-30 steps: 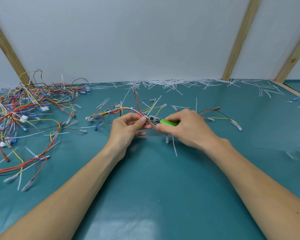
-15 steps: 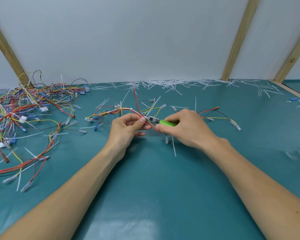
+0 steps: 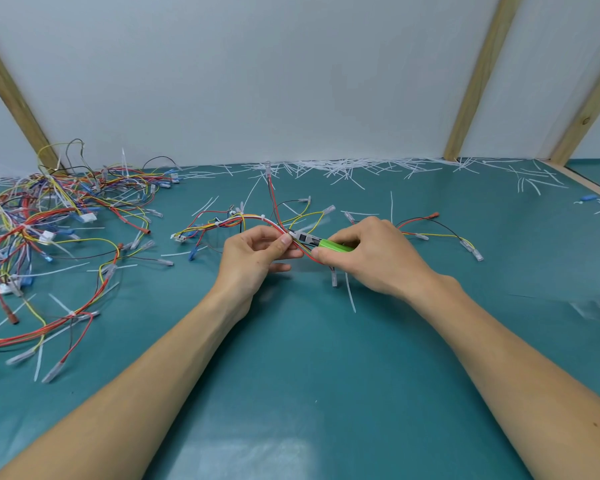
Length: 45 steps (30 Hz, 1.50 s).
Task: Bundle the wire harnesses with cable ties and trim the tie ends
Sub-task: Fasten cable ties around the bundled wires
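A wire harness (image 3: 243, 221) of red, yellow and black wires with clear terminals lies across the middle of the teal mat. My left hand (image 3: 253, 259) pinches the harness between thumb and fingers just left of centre. My right hand (image 3: 371, 258) grips a green-handled cutter (image 3: 329, 244), whose grey jaws (image 3: 300, 236) sit against the wires right beside my left thumb. A white cable tie tail (image 3: 350, 292) hangs below my right hand onto the mat. A white tie (image 3: 263, 216) wraps the harness further left.
A big tangle of other harnesses (image 3: 49, 220) covers the mat's left side. Cut white tie ends (image 3: 343, 169) litter the back edge along the white wall. Wooden struts (image 3: 478, 74) lean against the wall. A small blue piece (image 3: 587, 199) lies far right.
Almost nothing has moved; both hands hold the same pose, with the cutter jaws staying at the wires.
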Each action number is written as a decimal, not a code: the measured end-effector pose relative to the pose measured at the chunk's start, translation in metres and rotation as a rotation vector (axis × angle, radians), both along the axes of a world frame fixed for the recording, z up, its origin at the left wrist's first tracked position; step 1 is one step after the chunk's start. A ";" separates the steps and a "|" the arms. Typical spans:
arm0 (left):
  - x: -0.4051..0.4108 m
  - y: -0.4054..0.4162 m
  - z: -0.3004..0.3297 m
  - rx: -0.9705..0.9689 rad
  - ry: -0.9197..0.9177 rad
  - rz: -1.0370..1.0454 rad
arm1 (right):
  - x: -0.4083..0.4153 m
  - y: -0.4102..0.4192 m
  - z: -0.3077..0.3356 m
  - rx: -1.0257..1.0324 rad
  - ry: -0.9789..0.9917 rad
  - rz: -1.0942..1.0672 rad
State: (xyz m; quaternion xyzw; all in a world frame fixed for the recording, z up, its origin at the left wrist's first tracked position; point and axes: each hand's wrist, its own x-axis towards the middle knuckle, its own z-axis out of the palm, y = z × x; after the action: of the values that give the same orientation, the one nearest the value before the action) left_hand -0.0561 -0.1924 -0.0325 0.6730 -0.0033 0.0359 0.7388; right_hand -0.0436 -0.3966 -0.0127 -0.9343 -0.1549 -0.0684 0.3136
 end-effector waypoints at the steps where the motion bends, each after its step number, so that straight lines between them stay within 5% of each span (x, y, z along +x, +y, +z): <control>1: 0.000 0.000 0.000 0.000 0.000 0.000 | 0.000 0.000 0.000 -0.001 0.000 0.001; 30: 0.002 0.000 0.000 0.030 -0.017 -0.008 | 0.004 0.002 -0.006 0.000 -0.008 -0.013; 35: 0.000 -0.004 -0.001 0.160 -0.065 -0.054 | 0.003 0.006 -0.010 0.001 -0.045 -0.077; 45: -0.002 -0.009 -0.001 0.179 -0.064 -0.088 | 0.002 0.012 -0.003 0.408 0.124 -0.062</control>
State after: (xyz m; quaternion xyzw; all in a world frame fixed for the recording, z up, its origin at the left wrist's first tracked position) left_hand -0.0582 -0.2017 -0.0331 0.7339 -0.0597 0.0243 0.6761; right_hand -0.0411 -0.3846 -0.0160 -0.8581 -0.0896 -0.0505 0.5030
